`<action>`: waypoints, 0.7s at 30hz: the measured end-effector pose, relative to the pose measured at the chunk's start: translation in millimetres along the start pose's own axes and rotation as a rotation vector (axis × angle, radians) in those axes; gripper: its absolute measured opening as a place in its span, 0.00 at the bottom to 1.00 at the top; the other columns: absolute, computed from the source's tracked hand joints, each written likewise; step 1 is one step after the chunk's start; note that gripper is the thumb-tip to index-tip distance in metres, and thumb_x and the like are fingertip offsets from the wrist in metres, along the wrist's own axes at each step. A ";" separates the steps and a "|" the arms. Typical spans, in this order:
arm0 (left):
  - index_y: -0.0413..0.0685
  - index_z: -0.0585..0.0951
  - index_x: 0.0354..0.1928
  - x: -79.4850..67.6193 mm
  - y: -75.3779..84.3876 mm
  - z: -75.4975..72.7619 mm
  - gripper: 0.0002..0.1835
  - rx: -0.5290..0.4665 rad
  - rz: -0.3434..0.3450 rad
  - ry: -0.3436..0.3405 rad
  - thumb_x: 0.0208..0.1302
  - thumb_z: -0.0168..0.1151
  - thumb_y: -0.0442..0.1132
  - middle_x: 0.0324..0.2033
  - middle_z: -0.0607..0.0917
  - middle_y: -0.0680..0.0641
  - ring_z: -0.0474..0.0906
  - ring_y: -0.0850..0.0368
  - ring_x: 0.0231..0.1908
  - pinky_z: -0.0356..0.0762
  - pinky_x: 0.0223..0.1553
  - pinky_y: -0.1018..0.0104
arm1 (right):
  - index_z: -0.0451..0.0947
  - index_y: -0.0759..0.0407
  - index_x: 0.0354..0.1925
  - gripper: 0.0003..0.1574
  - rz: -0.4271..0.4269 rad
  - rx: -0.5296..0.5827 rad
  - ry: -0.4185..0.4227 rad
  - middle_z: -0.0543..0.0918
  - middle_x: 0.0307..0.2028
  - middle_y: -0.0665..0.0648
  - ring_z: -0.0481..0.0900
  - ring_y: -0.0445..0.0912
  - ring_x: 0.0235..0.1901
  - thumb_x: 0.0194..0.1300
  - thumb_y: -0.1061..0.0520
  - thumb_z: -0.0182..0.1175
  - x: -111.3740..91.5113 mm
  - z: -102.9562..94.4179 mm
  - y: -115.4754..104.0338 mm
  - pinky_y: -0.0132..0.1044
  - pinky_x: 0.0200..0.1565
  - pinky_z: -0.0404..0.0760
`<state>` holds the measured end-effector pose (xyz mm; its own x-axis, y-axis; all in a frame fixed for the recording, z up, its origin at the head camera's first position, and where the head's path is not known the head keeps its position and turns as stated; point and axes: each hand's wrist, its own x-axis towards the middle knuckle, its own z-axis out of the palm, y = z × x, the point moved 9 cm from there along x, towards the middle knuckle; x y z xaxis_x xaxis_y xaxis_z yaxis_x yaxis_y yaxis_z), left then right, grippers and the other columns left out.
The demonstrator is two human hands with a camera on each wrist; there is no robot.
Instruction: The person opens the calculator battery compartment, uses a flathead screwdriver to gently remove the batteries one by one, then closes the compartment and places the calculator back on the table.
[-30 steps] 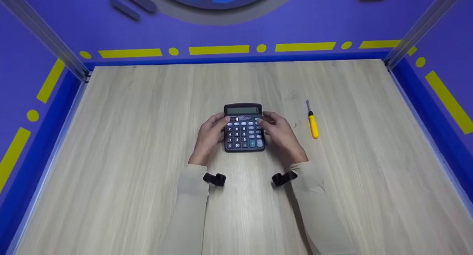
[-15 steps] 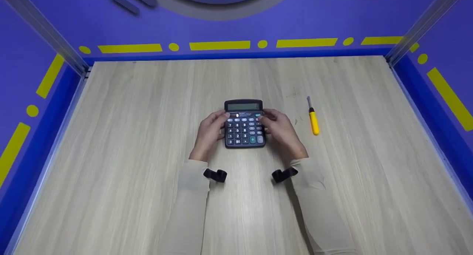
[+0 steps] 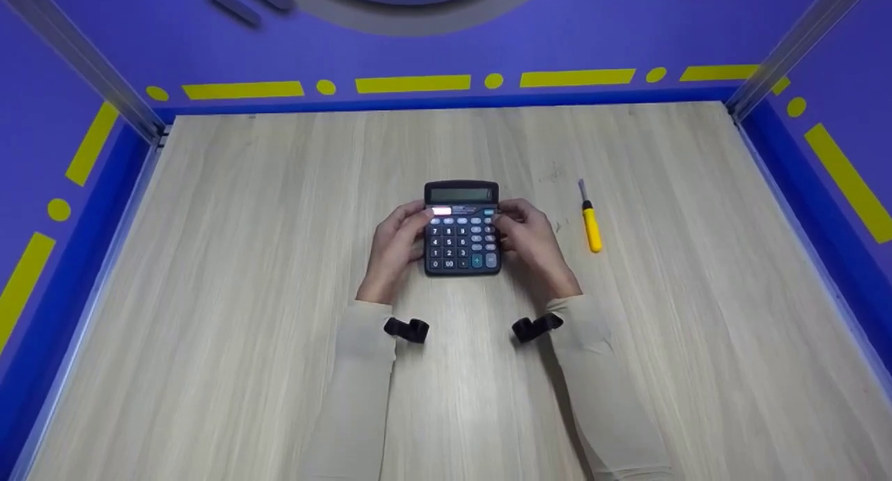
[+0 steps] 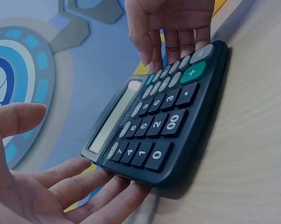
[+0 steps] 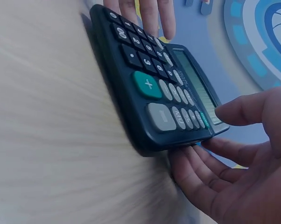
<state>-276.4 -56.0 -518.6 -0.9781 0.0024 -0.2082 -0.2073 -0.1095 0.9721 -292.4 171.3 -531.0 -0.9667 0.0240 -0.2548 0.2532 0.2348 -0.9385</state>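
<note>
A black desk calculator point(image 3: 463, 228) with grey, black and green keys lies in the middle of the wooden table, its display on the far side. My left hand point(image 3: 394, 247) is at its left edge. In the left wrist view the fingers point(image 4: 108, 196) reach out nearly straight to the calculator's side and underside, and the thumb stands off. My right hand point(image 3: 535, 245) is at the right edge. In the right wrist view its fingertips go under the edge, hidden there, while the thumb point(image 5: 243, 109) is held apart above, by the display.
A screwdriver point(image 3: 591, 219) with a yellow handle lies to the right of the right hand, its tip pointing away. Blue-purple panels point(image 3: 418, 56) with yellow marks border the table point(image 3: 244, 258) at the back and sides. Black wrist mounts point(image 3: 406, 330) sit on both sleeves.
The right thumb has shifted from over the keys to the calculator's right edge. A bright glare has come up on the strip below the display. The head view has tipped slightly.
</note>
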 end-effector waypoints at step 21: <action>0.42 0.74 0.75 -5.3 11.6 3.4 0.30 0.013 0.073 0.000 0.74 0.64 0.42 0.65 0.83 0.43 0.87 0.44 0.54 0.84 0.58 0.49 | 0.76 0.63 0.67 0.24 -0.169 -0.093 0.040 0.81 0.57 0.63 0.82 0.54 0.50 0.77 0.68 0.56 -7.0 -13.2 -22.5 0.46 0.47 0.90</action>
<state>-273.7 -54.0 -505.9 -0.9906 -0.0055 -0.1366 -0.1355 -0.0970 0.9860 -291.8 178.7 -505.0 -0.9964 0.0150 -0.0836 0.0839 0.3276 -0.9411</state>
